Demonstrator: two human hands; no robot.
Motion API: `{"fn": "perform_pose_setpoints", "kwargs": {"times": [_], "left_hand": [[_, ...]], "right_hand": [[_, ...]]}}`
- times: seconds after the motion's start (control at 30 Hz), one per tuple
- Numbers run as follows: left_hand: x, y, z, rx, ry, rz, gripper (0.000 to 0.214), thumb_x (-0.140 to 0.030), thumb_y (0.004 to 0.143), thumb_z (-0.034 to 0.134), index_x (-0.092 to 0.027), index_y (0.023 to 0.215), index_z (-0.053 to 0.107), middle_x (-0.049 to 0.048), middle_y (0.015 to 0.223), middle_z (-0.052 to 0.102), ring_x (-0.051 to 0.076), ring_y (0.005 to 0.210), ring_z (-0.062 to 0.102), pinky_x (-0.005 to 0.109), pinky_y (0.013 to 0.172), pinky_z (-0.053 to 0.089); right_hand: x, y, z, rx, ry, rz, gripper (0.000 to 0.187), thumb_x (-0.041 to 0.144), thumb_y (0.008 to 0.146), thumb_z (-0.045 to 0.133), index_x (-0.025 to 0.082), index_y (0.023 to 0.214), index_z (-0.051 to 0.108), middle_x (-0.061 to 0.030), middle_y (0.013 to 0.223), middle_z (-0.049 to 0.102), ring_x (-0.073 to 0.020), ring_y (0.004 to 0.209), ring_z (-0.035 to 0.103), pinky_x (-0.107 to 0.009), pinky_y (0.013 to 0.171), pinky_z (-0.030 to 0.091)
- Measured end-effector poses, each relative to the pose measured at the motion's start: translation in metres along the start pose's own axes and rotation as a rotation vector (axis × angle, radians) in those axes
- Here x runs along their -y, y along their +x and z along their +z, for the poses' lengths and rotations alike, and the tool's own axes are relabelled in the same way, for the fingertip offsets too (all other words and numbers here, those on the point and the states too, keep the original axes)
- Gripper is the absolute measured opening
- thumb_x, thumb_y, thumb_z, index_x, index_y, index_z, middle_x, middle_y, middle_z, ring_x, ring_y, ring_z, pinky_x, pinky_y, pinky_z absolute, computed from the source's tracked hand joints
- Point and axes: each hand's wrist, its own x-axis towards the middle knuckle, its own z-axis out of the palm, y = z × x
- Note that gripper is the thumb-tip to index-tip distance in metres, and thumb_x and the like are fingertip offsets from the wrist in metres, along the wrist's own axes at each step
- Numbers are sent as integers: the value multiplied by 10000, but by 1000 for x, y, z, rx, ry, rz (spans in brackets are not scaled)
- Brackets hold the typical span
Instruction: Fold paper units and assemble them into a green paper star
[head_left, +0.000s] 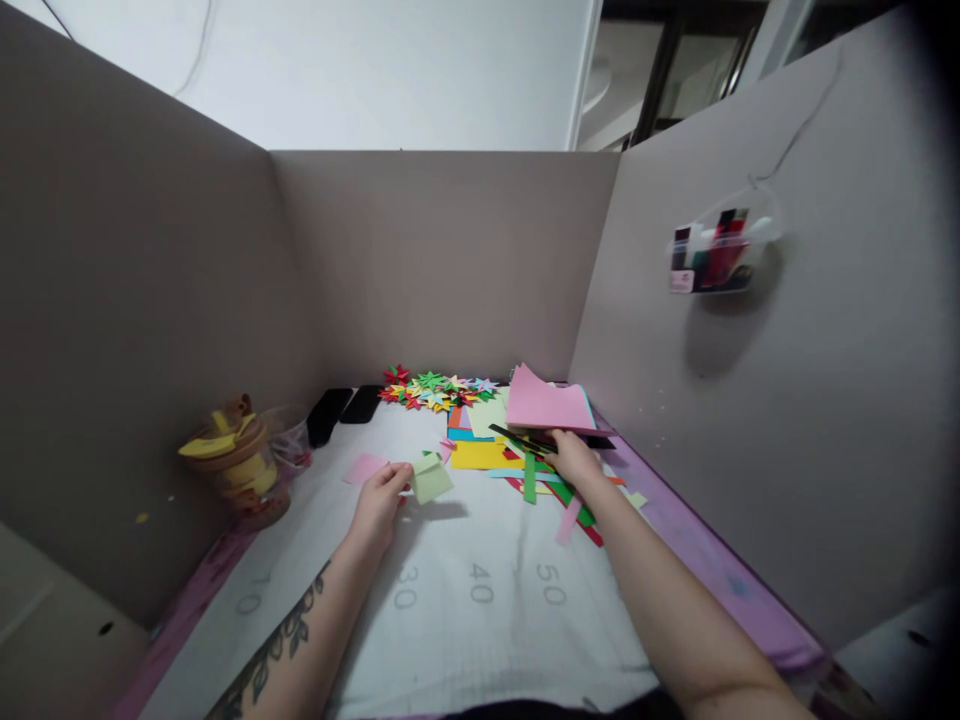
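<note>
My left hand (384, 495) pinches a small, creased piece of light green paper (431, 480) between thumb and fingers, just above the white mat. A pink piece of paper (365, 467) lies to the left of that hand. Over the heap of coloured paper strips (530, 480), my right hand (574, 457) reaches in with curled fingers. Long, thin black pieces (517, 438) run up to its fingertips; whether it grips them or something under them, I cannot make out. Right behind this hand rests a stack of pink sheets (550, 398), with a yellow sheet (480, 455) to the left.
Many folded paper stars (431, 388) are piled along the back wall. At the left stand a brown-and-yellow pot (240, 465) and a clear cup (287, 435), near two black flat objects (360, 404). A clear container (716, 255) hangs on the right wall.
</note>
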Motion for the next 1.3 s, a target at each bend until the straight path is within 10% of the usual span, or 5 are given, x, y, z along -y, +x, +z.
{"fn": "perform_pose_setpoints", "kwargs": {"times": [0.2,0.43,0.7,0.9,1.3], "left_hand": [[-2,-3,1,-5,28,-16,364,-472,602,658,-158,785,656,13,707,614,119,625,525,191,512,341],[-4,-6,3,10,42,-14,355,-453,578,679,-153,767,677,13,691,621,112,593,514,194,492,337],[-1,-6,3,48,75,3,396,-468,610,664,-126,807,680,-38,478,525,69,425,419,181,426,281],[-3,-10,6,140,9,82,387,-419,612,697,-125,864,692,82,850,696,178,790,619,248,680,469],[-5,-14,7,94,190,236,214,-277,627,672,-142,792,692,78,837,698,189,762,635,296,705,495]], "right_hand": [[11,-12,-17,-192,220,-75,226,254,754,525,204,938,648,-73,1004,614,-206,946,554,-288,805,392],[33,-22,-23,-356,1055,-227,255,317,734,561,173,944,568,-57,876,633,-178,787,585,-302,701,455],[20,-12,-28,-219,1871,293,187,294,733,600,201,870,514,33,658,588,-97,532,564,-221,516,469],[26,-19,-26,138,1789,452,339,509,792,498,188,895,539,37,568,514,-84,407,465,-194,356,366],[95,-67,-6,290,1288,-87,221,249,642,635,182,815,514,58,612,485,-68,484,432,-176,430,320]]}}
